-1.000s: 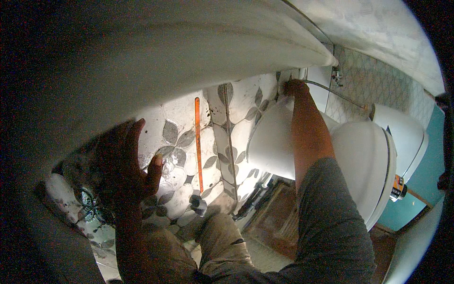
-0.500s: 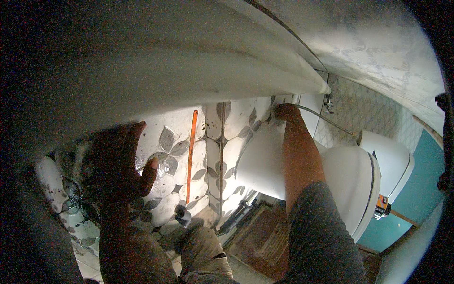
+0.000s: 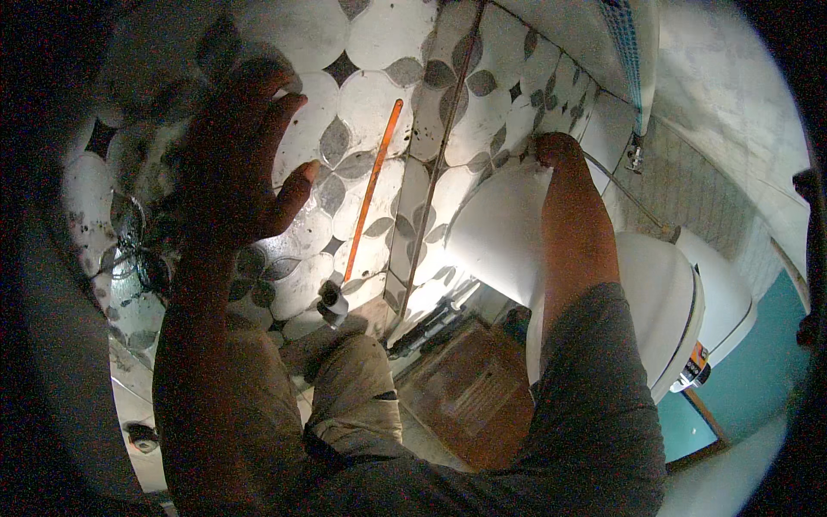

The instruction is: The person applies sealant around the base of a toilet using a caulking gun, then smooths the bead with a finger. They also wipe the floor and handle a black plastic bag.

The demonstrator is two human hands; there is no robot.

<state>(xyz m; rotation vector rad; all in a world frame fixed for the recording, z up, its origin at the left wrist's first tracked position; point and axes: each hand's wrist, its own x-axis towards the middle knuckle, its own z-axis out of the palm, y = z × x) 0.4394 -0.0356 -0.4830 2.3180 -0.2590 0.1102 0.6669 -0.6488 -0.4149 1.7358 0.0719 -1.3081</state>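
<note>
My left hand [image 3: 267, 164] is open over the patterned tiles, with fingers apart and thumb stretched out. Nothing shows in it, though most of it lies in shadow. My right hand [image 3: 558, 151] reaches past the white toilet [image 3: 495, 228], by the far side of its pedestal. Its fingers bend downward out of sight, so whether they grip anything is hidden. Between my two hands a thin orange strip [image 3: 373, 189] with a rounded end, resembling a hacksaw blade, lies on the tiles. Near its lower end is a small grey-and-black cylindrical piece [image 3: 333, 303].
A flexible hose [image 3: 624, 189] runs from a metal valve [image 3: 636, 155] toward the toilet's tank [image 3: 719, 297]. An orange-and-black object [image 3: 694, 369] sits beside the seat. Black tools [image 3: 431, 323] and a brown box [image 3: 474, 388] lie below. Dark wet dirt marks the tiles at left.
The view has shifted, and the large white surface that covered the upper part now shows only at upper right. My left hand's fingers show more fully; my right hand stays by the toilet.
</note>
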